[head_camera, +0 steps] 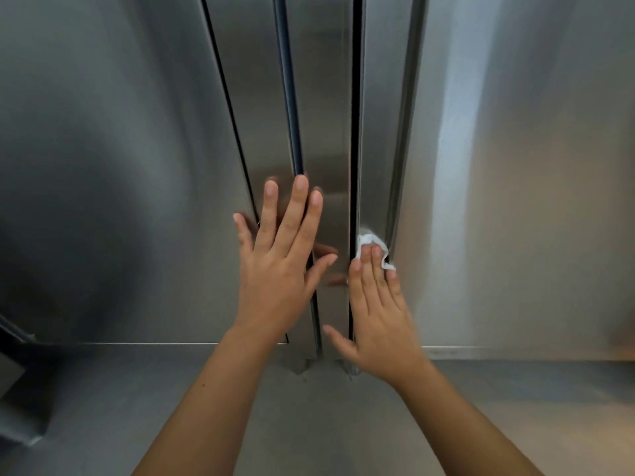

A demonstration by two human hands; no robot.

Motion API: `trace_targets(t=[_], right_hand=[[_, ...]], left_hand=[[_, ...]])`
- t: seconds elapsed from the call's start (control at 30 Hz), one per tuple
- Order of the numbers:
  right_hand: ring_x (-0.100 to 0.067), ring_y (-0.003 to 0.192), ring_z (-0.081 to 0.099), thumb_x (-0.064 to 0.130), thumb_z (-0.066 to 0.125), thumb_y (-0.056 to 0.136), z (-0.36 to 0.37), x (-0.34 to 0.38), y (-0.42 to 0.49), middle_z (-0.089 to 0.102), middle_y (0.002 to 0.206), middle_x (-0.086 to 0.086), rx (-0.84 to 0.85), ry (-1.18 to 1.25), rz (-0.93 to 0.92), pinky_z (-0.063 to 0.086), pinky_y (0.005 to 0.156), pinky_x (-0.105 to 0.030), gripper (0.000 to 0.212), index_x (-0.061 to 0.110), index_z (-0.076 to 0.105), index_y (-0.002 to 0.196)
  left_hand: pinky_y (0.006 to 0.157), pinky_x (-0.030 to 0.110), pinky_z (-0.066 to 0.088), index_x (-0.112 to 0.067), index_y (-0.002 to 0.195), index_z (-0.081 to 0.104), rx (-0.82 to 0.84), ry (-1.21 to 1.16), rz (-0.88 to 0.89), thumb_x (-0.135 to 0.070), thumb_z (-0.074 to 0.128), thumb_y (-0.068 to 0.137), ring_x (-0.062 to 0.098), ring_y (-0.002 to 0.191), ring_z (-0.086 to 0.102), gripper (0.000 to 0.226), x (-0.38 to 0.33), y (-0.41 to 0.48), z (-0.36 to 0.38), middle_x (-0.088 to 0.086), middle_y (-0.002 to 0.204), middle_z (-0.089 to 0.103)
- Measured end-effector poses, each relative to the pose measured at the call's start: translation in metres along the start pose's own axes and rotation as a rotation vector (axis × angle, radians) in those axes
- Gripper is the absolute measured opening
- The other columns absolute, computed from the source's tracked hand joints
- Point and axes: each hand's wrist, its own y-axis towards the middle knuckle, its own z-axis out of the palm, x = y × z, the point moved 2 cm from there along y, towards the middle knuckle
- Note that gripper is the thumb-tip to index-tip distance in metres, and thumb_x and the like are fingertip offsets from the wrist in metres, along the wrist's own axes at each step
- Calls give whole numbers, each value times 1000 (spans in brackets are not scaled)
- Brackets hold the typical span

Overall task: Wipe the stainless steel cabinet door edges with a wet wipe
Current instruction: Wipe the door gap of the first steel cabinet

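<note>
Head view, looking down the front of a stainless steel cabinet. Landmark: dark gap (355,132) running vertically between the two doors. Left door (103,149) lies left of the gap, right door (515,201) right of it; both are brushed steel with blurred reflections. Left hand (280,266) is just left of the gap, laid flat on the left door's edge strip, fingers straight and spread, thumb pointing toward the gap; it holds nothing. A darker groove (288,97) runs upward from its middle fingertip, left of the gap. Right hand (378,314) sits immediately right of the gap, palm to the steel, fingers straight and close together, thumb splayed out to the gap's left. Under its fingertips: wet wipe (370,239), white and crumpled, pressed against the right door's edge strip, touching the gap's right side. Its upper part shows above the fingertips, and a fold shows at the hand's outer side. Flat fingers pin the wipe; no fist encloses it. Right of the wipe, a folded ridge (407,132) runs up the door. Below the gap's bottom end, a grey steel surface (309,424) extends toward the camera, crossed by both bare forearms.
</note>
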Motion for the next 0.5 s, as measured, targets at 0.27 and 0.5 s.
trace_targets(t=[0.27, 0.5], right_hand=[[-29, 142, 1, 50, 40, 90, -24, -7, 34, 6, 150, -22, -188, 151, -3, 1, 117, -39, 83, -9, 11, 141], [-28, 143, -6, 50, 39, 89, -3, -5, 8, -11, 153, -19, -77, 90, 3, -4, 117, -36, 86, -6, 2, 143]], left_hand=[[112, 46, -13, -22, 147, -6, 81, -54, -7, -39, 47, 88, 15, 140, -21, 81, -4, -12, 2, -15, 150, -28], [111, 47, -14, -24, 147, -13, 78, -38, 5, -41, 47, 88, 18, 140, -20, 86, -4, -12, 2, -11, 151, -27]])
